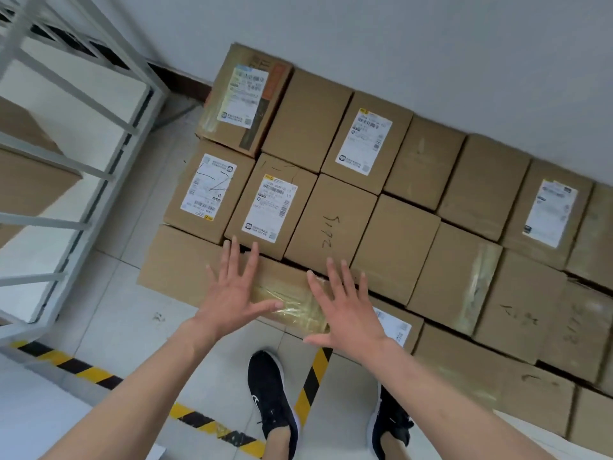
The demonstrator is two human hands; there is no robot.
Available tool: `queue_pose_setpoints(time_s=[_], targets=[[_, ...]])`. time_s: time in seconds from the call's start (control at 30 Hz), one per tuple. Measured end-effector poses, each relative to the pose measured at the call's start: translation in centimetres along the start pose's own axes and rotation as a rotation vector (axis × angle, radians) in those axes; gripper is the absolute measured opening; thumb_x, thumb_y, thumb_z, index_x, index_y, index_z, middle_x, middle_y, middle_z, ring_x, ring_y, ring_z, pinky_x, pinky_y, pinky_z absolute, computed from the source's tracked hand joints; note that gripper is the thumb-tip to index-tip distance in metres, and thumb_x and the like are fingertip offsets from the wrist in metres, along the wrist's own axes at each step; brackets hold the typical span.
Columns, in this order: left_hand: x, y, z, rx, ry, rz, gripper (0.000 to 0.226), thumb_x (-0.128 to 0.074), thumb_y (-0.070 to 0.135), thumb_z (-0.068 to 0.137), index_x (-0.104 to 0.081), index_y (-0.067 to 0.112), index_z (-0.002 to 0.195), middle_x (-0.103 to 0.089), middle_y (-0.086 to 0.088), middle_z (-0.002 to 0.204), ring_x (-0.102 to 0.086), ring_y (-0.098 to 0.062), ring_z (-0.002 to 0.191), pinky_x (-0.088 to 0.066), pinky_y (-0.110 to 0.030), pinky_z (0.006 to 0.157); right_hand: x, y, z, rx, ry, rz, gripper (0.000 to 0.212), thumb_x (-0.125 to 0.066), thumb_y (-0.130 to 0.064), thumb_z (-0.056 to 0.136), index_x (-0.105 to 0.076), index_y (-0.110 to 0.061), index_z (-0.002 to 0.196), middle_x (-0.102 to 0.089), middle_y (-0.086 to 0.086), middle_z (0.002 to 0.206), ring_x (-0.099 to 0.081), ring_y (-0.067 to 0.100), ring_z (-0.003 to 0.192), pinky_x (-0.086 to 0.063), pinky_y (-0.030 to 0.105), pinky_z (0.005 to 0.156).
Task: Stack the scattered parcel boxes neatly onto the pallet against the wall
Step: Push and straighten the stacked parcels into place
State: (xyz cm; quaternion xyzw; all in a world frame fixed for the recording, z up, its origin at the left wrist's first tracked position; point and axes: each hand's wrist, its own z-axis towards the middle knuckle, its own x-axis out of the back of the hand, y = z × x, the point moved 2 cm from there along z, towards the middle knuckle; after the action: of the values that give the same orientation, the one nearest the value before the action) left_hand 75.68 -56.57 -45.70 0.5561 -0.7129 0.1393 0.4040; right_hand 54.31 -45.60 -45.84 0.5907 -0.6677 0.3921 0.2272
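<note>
Two spread hands (292, 297) hover over taped box (232, 280), white rack (76, 134) alongside.

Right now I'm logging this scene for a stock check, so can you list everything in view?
Parcel boxes: many, brown cardboard, packed side by side in rows along the wall; exact count unclear as the stack runs off frame.
Shipping labels: at least six, white, on box tops.
Near front box: one, brown with yellowed tape, under the hands.
Wall: one, pale grey, behind the boxes.
Shelving rack: one, white metal, far left, holding brown boxes.
Hazard tape: yellow and black stripes on the tiled floor.
Pallet: not visible.
Shoes: two, black, bottom centre.
Left hand: open, fingers spread, over the front box.
Right hand: open, fingers spread, beside it.
</note>
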Motion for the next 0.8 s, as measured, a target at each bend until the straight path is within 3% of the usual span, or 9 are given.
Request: queue_pose_setpoints(time_s=[0.2, 0.33, 0.5, 0.6, 0.7, 0.77, 0.8], targets=[[-3.0, 16.3, 1.4, -0.275, -0.042, 0.200, 0.118, -0.011, 0.100, 0.063, 0.035, 0.029, 0.146, 0.046, -0.010, 0.150, 0.039, -0.029, 0.140, 0.009, -0.069, 0.111, -2.5, 9.2, -10.1, -0.149, -0.045, 0.013, 0.122, -0.039, -0.088, 0.072, 0.043, -0.026, 0.139, 0.036, 0.021, 0.152, 0.030, 0.046, 0.139, 0.009, 0.069, 0.111], [-8.8, 26.5, 2.5, -0.498, -0.167, 0.384, 0.117, -0.025, 0.094, 0.069, 0.036, 0.030, 0.145, 0.047, -0.011, 0.149, 0.042, -0.032, 0.138, 0.010, -0.073, 0.108, -6.8, 16.4, -16.7, -0.240, -0.105, -0.038, 0.126, -0.053, -0.077, 0.077, 0.042, -0.023, 0.140, 0.042, 0.022, 0.148, 0.036, 0.052, 0.132, 0.012, 0.075, 0.105], [-12.1, 30.5, 4.5, -0.482, -0.161, 0.633, 0.117, -0.038, 0.083, 0.079, 0.045, 0.027, 0.138, 0.052, -0.017, 0.143, 0.047, -0.036, 0.133, 0.012, -0.075, 0.105, -10.0, 21.5, -19.0, -0.194, -0.081, 0.043, 0.127, -0.057, -0.075, 0.076, 0.043, -0.027, 0.139, 0.050, 0.013, 0.145, 0.038, 0.047, 0.134, 0.009, 0.071, 0.107], [-12.0, 33.1, 4.0, -0.527, -0.180, 0.654, 0.115, -0.041, 0.081, 0.080, 0.041, 0.029, 0.142, 0.049, -0.015, 0.146, 0.045, -0.034, 0.135, 0.017, -0.073, 0.105, -10.1, 22.5, -20.2, -0.151, 0.006, 0.118, 0.123, -0.060, -0.070, 0.078, 0.036, -0.029, 0.144, 0.045, 0.015, 0.149, 0.033, 0.044, 0.138, 0.012, 0.069, 0.108], [-13.1, 39.4, 3.6, -0.602, -0.208, 0.665, 0.117, -0.043, 0.081, 0.079, 0.041, 0.029, 0.141, 0.047, -0.015, 0.148, 0.045, -0.034, 0.135, 0.020, -0.072, 0.104, -10.5, 25.9, -23.4, -0.236, 0.048, 0.112, 0.123, -0.058, -0.072, 0.078, 0.035, -0.027, 0.145, 0.043, 0.017, 0.150, 0.034, 0.045, 0.138, 0.014, 0.071, 0.107], [-15.0, 44.8, 3.8, -0.659, -0.214, 0.664, 0.120, -0.044, 0.082, 0.077, 0.042, 0.028, 0.141, 0.046, -0.015, 0.148, 0.043, -0.035, 0.136, 0.018, -0.073, 0.105, -11.4, 29.4, -26.4, -0.339, 0.042, 0.099, 0.123, -0.060, -0.072, 0.077, 0.030, -0.025, 0.147, 0.036, 0.019, 0.153, 0.028, 0.047, 0.140, 0.006, 0.074, 0.108], [-16.2, 47.3, 3.9, -0.693, -0.223, 0.657, 0.122, -0.046, 0.083, 0.076, 0.041, 0.028, 0.142, 0.047, -0.015, 0.148, 0.043, -0.035, 0.136, 0.017, -0.073, 0.104, -11.7, 31.1, -27.9, -0.401, 0.029, 0.120, 0.121, -0.061, -0.072, 0.075, 0.019, -0.025, 0.152, 0.024, 0.020, 0.158, 0.020, 0.047, 0.142, -0.004, 0.074, 0.108]])
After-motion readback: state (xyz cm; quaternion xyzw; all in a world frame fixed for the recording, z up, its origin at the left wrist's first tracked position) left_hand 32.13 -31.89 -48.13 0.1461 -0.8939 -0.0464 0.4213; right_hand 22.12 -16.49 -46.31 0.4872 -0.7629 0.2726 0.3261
